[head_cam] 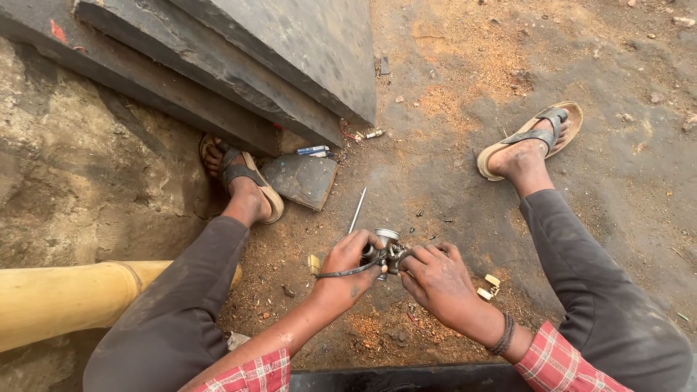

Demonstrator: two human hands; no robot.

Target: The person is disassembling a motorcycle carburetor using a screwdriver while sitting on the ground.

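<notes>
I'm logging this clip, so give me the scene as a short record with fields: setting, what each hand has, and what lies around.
setting: person seated over dirt ground, legs apart, sandals on both feet
left hand: grips a small metal part, with a thin dark hose running under the fingers
right hand: fingers on the same part from the other side
near the hands: thin metal rod on the ground, small pale piece by the right wrist
left side: yellow pipe, dark stone slabs above it
</notes>
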